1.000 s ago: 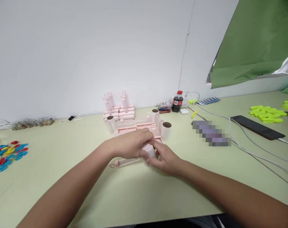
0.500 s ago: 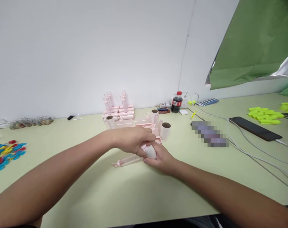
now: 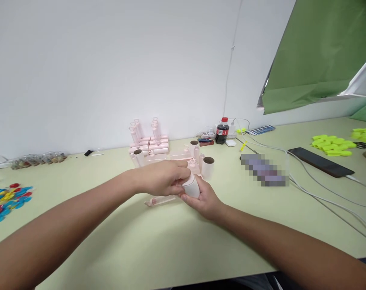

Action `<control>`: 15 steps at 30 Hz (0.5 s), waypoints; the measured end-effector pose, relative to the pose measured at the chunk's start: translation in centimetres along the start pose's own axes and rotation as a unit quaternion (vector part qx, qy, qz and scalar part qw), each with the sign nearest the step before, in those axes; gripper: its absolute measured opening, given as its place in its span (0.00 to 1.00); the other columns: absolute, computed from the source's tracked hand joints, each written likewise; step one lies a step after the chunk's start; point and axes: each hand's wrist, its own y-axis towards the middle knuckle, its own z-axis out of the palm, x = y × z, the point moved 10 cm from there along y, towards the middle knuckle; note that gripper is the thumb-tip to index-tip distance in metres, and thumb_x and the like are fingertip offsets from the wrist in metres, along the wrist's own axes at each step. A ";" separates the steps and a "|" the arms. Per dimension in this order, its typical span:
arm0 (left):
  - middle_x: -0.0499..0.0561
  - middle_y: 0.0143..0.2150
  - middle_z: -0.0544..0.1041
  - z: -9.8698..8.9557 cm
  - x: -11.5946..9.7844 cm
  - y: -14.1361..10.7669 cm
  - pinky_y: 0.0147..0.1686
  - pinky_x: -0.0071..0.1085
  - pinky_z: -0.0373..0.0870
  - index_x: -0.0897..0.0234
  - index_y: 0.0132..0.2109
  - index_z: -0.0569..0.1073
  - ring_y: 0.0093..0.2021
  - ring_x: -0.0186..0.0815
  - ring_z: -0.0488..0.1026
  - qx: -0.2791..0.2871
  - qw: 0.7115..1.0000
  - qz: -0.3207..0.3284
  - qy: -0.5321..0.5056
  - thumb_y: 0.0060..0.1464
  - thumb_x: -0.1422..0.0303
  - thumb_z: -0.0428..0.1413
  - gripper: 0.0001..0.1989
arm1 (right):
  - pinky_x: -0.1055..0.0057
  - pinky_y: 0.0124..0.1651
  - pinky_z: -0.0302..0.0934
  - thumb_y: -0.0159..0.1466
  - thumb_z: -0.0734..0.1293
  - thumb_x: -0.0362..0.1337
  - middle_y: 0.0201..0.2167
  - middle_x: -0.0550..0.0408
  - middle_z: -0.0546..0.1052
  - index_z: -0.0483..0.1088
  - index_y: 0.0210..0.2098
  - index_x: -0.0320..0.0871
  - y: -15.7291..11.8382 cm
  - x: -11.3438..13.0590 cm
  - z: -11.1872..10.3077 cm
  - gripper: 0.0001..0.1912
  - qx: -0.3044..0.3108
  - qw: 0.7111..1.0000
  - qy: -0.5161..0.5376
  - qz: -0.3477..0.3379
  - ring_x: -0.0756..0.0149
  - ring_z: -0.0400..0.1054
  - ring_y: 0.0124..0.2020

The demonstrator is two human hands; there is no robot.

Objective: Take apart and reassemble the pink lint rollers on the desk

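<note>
Clasping a white roll (image 3: 192, 188) in the right hand (image 3: 205, 199), with thumb and fingers wrapped round its side, tilted, above the table (image 3: 146, 249). Bent at the fingers, the left hand (image 3: 167, 177), and touching the roll's upper rim; too hidden to tell whether pinching anything.

Lying just beyond the left fingertips, on the near side, a clear tube (image 3: 163, 199) with a pink loop end. Directly behind the hands, partly blocked by them, a pink case (image 3: 193, 166), probably open, though blurred. Crowding round it, upright hollow rolls: one at the right (image 3: 207, 167), one farther back (image 3: 194, 149), one at the left (image 3: 139, 159).

Stacked near the wall (image 3: 110, 72), pink rollers (image 3: 158, 150), with pink-topped tubes (image 3: 155, 133) standing on them. Farther right, a cola bottle (image 3: 222, 131), then a phone (image 3: 321, 162) among white cables (image 3: 303, 171), and bright yellow pieces (image 3: 332, 145) near scissors (image 3: 362, 145). Scattered at far left, coloured pieces (image 3: 9, 197).
</note>
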 end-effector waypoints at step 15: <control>0.47 0.34 0.72 2.1 7.7 -8.4 0.34 0.32 0.65 0.60 0.48 0.62 0.33 0.36 0.70 -0.301 0.908 -0.274 -0.104 0.58 0.70 0.45 0.11 | 0.71 0.22 0.61 0.54 0.71 0.53 0.33 0.53 0.72 0.63 0.42 0.45 -0.1 -2.6 -1.1 0.25 -0.031 0.979 0.157 0.128 0.68 0.63 0.24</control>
